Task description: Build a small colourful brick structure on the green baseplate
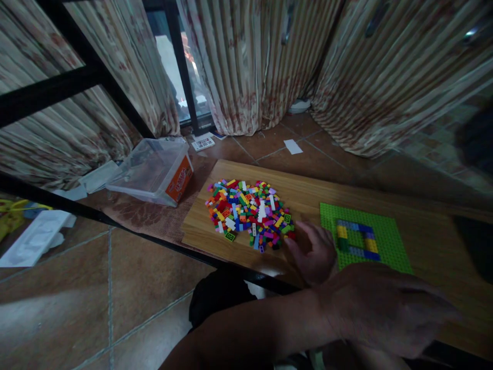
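My right hand [314,252] is at the right edge of a heap of mixed toy building bricks [246,210]. Its thumb and fingers are apart, with dark red bricks [290,236] close to the gap between them. Over my right arm crosses my left forearm, and my left hand [396,308] hangs in front of the green baseplate [389,226], reaching rightward. Motion blur and dim light smear its fingers, so any hold is unclear. On the baseplate sits a rectangular ring of blue, yellow, green and greyish-blue bricks [372,241], hollow in the middle.
The wooden board [246,172] bears the bricks and baseplate. A clear plastic tub [150,174] with an orange label stands at its left. A dark flat object [475,246] lies at the far right. Curtains [239,67] hang behind; papers [293,147] lie on the tiles.
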A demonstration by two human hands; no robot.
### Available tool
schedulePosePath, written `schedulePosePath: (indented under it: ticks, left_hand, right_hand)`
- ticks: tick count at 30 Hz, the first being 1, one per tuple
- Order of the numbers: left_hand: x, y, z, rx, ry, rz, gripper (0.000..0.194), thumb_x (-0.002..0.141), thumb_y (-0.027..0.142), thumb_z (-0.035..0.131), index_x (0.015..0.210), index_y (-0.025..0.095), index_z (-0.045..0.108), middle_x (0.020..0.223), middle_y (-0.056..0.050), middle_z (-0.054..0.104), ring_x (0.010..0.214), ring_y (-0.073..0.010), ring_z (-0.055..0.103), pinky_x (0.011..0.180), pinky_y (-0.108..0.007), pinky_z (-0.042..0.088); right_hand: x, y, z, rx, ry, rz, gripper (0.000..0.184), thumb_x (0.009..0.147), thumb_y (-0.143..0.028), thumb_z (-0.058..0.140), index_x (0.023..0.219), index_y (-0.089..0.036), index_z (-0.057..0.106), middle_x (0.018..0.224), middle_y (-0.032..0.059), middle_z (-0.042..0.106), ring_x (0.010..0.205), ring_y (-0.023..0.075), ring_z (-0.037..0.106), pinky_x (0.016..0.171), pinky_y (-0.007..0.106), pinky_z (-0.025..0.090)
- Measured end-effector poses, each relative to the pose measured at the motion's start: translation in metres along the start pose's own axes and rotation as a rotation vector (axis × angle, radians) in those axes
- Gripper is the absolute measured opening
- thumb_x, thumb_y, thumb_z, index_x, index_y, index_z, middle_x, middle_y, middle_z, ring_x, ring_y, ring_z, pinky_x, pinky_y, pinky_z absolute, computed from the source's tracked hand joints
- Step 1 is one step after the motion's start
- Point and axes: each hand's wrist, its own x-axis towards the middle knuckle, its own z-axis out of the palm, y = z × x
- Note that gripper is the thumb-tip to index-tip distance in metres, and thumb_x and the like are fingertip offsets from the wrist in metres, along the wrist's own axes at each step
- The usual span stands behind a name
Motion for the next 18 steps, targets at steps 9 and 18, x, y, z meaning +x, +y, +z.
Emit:
schedulePosePath:
  ticks: [9,18]
  left_hand:
    - [-0.002,-0.011,-0.003,-0.186,0.002,-0.084,0.03,0.093,0.019,0.041,0.11,0.015,0.066,0.114,-0.002,0.071,0.101,-0.0133,0.068,0.085,-0.026,0.056]
    - [-0.004,-0.003,-0.014,-0.253,0.099,-0.021,0.029,0.095,0.021,0.042,0.108,0.014,0.067,0.114,-0.005,0.071,0.099,-0.0134,0.067,0.09,-0.029,0.056]
  right_hand:
    - [0.006,-0.011,0.024,-0.075,0.03,0.151,0.015,0.088,-0.04,0.057,0.094,-0.026,0.059,0.108,0.0095,0.064,0.104,0.0325,0.057,0.088,0.052,0.045]
    - [0.004,0.003,0.008,0.111,0.111,0.204,0.022,0.094,-0.041,0.048,0.109,-0.029,0.056,0.107,0.0077,0.068,0.102,0.0264,0.064,0.087,0.047,0.053]
